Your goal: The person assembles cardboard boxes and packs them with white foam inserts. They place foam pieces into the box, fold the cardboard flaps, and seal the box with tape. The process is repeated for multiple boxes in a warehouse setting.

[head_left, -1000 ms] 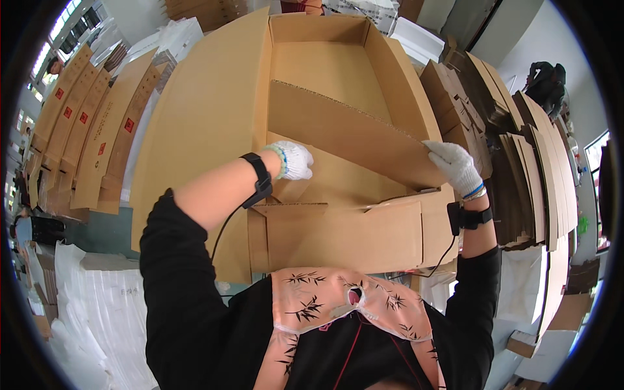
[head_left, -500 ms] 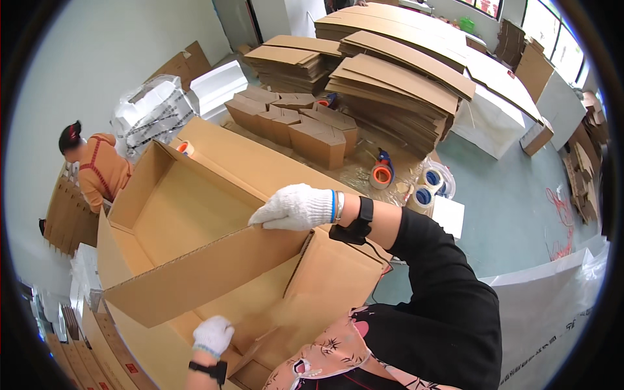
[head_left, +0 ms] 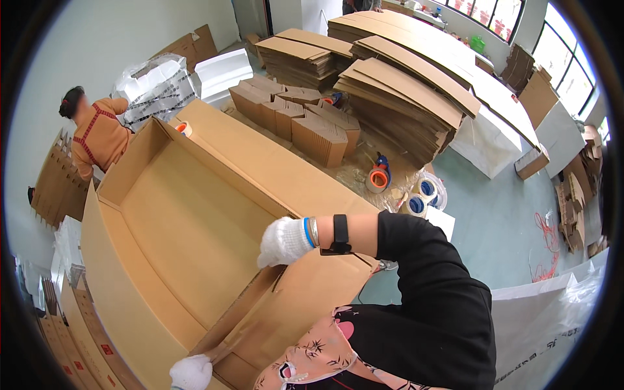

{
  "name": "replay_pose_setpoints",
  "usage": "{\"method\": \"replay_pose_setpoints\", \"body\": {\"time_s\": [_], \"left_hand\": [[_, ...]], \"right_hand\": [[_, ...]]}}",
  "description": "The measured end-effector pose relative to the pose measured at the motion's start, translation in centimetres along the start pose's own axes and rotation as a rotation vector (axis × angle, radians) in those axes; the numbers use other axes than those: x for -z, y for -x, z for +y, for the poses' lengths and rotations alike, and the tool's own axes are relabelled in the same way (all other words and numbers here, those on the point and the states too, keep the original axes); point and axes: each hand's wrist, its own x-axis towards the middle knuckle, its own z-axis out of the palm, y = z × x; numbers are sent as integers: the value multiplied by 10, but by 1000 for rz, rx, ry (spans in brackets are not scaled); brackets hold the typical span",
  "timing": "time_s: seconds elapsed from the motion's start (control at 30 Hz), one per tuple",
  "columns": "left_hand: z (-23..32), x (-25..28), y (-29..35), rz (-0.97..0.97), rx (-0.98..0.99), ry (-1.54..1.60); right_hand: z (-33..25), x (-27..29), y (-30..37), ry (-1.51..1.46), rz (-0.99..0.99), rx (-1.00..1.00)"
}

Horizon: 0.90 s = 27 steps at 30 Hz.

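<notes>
A long open cardboard box [head_left: 195,221] lies before me, its inside bare. Its near end flap [head_left: 244,305] now stands up along the near end. My right hand [head_left: 285,242], in a white knit glove, is closed over the flap's right end, at the corner by the long side wall. At the flap's left end is my left hand [head_left: 191,372], also gloved, rounded closed against the flap's edge; its fingertips are hidden. Another cardboard flap [head_left: 318,283] folds outward below my right wrist.
Beyond the box are small folded cartons [head_left: 318,140], a tape dispenser [head_left: 378,177], tape rolls [head_left: 416,205] and stacked cardboard sheets [head_left: 403,97]. A tape roll [head_left: 184,129] rests at the box's far corner. A co-worker [head_left: 101,136] stands at the left. Red cord [head_left: 546,247] lies on the floor.
The near flap has swung down toward me from over the box's inside. My right hand has moved down with it. My left hand has moved down and left to the flap's end.
</notes>
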Motion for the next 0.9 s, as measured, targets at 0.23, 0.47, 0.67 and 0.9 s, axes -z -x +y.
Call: {"method": "replay_pose_setpoints", "body": {"time_s": [0.23, 0.47, 0.67, 0.9], "left_hand": [[40, -4, -7, 108, -18, -183], [12, -46, -34, -128, 0, -329], [9, -42, -25, -177, -5, -261], [51, -7, -8, -264, 14, -220]], "right_hand": [[8, -56, -15, -221, 58, 36], [-72, -57, 70, -7, 718, -260], [-197, -136, 253, 3, 808, -1118], [-433, -184, 391, 41, 594, -1829]]}}
